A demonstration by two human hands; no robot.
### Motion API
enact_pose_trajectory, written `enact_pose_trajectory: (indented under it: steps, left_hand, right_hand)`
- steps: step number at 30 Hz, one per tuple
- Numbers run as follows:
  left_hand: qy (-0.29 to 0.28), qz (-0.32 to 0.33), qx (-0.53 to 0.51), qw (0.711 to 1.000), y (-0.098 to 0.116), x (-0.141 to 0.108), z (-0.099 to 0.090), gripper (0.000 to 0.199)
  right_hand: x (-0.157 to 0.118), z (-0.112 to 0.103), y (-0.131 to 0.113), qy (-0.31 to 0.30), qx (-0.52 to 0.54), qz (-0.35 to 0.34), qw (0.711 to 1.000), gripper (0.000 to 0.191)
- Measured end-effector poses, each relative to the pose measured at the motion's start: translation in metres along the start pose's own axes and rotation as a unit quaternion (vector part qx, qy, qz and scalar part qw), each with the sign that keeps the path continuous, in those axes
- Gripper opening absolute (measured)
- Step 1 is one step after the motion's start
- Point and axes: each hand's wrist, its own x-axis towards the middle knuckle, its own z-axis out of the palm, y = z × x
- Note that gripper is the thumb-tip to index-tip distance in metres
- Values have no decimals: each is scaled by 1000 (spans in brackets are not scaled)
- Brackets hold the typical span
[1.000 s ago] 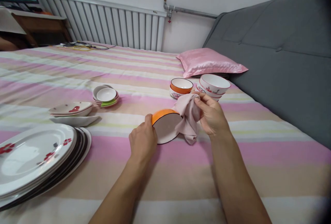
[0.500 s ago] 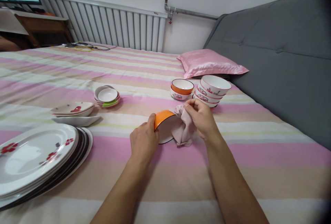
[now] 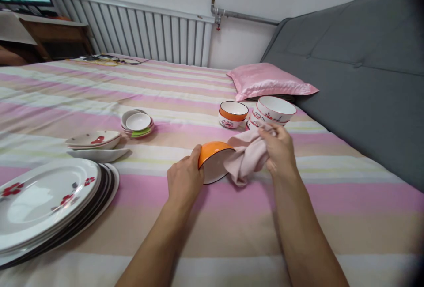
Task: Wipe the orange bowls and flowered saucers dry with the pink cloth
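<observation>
An orange bowl with a white inside and dark rim is tipped on its side, its mouth turned toward the right and me. My left hand grips its left edge, thumb on the outside. In my right hand a crumpled pale pink cloth is pinched; its left end lies over the bowl's right rim. Just behind the cloth stand a stack of white bowls with red rims and a two-bowl stack, orange over white.
Left are a tall stack of plates, leaf-shaped dishes and small nested dishes. A pink pillow lies by the grey headboard. Cables lie at the far edge of the striped bedsheet.
My right hand has moved to the right, drawing the cloth out so more of it spreads between hand and bowl. The left hand and bowl have barely moved.
</observation>
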Motion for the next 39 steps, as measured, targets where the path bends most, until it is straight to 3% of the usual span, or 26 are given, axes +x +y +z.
enact_pose_trajectory:
  steps: [2,5,8,11,14,17,21,26,30,33,36,39]
  left_hand:
    - [0,4,-3,1000,0,-1,0,53]
    - [6,10,-2,1000,-1,-1,1,53]
    - [12,17,0,1000,-2,-1,2,53]
    - [15,24,0,1000,-2,-1,3,53]
    - [20,33,3,999,-2,-1,3,54]
    - [23,40,6,999,-2,-2,3,54]
    - [19,45,7,999,-2,-2,2,53]
    - [17,43,1,999,-1,-2,0,53]
    - [8,40,0,999,-2,-2,-1,45]
    - [2,37,0,999,-2,-2,-1,43]
    - [1,39,-4,999,-2,-2,-1,40]
    - [5,40,-3,999,-1,-1,0,42]
  right_hand:
    - [9,-2,3,113,25,-37,993,33]
    - [9,1,3,103,37,-34,993,35]
    - [-6,9,-3,10,28,-5,1000,38]
    - [-28,17,-13,-153,25,8,988,42]
    - [-46,20,-24,-325,-20,-42,945,40]
    - [-54,21,-30,-408,-84,-102,903,32]
    - [-53,23,-27,-421,-130,-180,879,29]
    - [-55,26,-23,-414,-181,-220,865,32]
    - [-60,30,-22,-467,-250,-283,800,37]
    - [-61,33,-19,-460,-296,-328,770,37]
    - [-60,33,-18,-460,-300,-337,765,34]
    - [-58,33,-16,-459,-280,-322,779,28]
